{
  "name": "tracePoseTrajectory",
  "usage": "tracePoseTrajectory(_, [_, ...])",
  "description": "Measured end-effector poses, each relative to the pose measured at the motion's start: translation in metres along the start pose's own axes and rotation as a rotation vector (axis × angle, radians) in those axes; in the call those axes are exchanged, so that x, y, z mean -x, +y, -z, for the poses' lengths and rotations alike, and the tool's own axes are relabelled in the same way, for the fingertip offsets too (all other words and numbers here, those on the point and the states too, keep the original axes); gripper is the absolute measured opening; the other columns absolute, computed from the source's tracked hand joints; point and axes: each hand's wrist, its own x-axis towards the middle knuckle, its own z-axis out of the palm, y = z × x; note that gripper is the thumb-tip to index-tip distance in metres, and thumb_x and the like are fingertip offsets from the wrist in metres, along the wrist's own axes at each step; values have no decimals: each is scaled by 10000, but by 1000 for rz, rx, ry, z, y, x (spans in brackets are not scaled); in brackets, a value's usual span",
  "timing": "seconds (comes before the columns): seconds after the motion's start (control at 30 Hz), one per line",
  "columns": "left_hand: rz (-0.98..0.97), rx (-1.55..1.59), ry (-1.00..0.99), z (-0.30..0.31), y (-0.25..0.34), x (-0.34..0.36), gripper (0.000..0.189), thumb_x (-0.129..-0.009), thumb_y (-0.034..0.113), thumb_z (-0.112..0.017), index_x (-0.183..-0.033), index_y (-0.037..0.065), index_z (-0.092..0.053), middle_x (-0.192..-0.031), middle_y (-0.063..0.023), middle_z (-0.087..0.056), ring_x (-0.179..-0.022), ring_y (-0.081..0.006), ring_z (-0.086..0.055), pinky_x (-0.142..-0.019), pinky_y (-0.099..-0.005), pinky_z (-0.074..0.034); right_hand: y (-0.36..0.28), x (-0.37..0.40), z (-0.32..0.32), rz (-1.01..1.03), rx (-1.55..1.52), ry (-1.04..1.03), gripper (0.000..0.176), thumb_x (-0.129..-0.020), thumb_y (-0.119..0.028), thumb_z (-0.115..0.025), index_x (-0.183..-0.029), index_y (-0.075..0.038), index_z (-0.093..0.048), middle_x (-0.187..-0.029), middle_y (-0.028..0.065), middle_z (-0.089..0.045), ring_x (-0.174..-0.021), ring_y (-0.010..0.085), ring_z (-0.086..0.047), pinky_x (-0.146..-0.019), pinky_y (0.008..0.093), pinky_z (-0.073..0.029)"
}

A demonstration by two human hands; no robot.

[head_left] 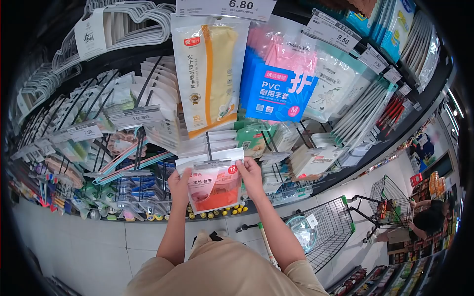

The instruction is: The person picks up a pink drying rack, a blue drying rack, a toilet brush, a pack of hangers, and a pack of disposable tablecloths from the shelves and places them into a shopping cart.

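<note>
Both my hands hold a flat plastic packet [213, 186] with a white top and an orange-red lower part, marked with a red round "12". My left hand [178, 183] grips its left edge. My right hand [251, 176] pinches its upper right corner. The packet is up against a metal display hook [209, 145] on the rack, in front of a row of similar white packets [207, 143]. Above hang a yellow glove pack [211, 74] and a blue PVC glove pack [279, 84].
The rack carries white hangers [123, 27], coloured hangers [131, 163], price tags [136, 117] and many hanging packets. A black wire shopping cart [323, 229] stands at my right on the tiled floor. Another cart [390, 202] and a crouching person [427, 219] are further right.
</note>
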Motion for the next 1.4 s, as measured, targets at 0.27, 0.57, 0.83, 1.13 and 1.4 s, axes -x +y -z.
tracePoseTrajectory(0.27, [-14, 66, -21, -5, 9, 9, 206, -973, 103, -643, -1115, -40, -688, -1012, -53, -717, -863, -77, -629, -781, -239, -491, -9, 15, 1, -12, -8, 14, 133, -1012, -154, -613, -1013, -21, -608, -877, -9, -676, -769, 20, -581, -681, 202, -468])
tracePoseTrajectory(0.57, [26, 81, -38, 6, -2, 6, 246, -974, 120, -653, -1157, -42, -669, -1082, -75, -709, -930, -109, -644, -842, -261, -499, -9, 25, 3, -29, -28, -2, 96, -1005, -138, -616, -1017, -42, -611, -895, -10, -680, -788, 22, -581, -707, 196, -448])
tracePoseTrajectory(0.83, [62, 117, -32, 14, -11, 27, 245, -970, 98, -648, -1169, -44, -660, -1087, -82, -706, -942, -121, -649, -848, -270, -499, 9, 38, 9, -2, -78, -21, 101, -1012, -138, -609, -1011, -38, -609, -885, -9, -679, -777, 18, -584, -702, 200, -464])
tracePoseTrajectory(1.13, [157, 38, -119, 37, -9, 53, 237, -945, 57, -656, -1148, -65, -648, -1105, -116, -694, -994, -181, -653, -918, -314, -496, 11, 63, 10, 59, -72, 70, 119, -993, -144, -627, -1001, -26, -613, -852, -30, -629, -760, 16, -545, -660, 205, -441])
tracePoseTrajectory(1.4, [212, -256, -386, 51, 21, 44, 286, -900, 69, -695, -1127, -102, -661, -1071, -127, -711, -912, -166, -668, -832, -311, -508, -16, 92, 22, 193, 14, 92, 176, -983, -177, -657, -992, -5, -616, -807, -38, -575, -759, 25, -524, -664, 233, -446])
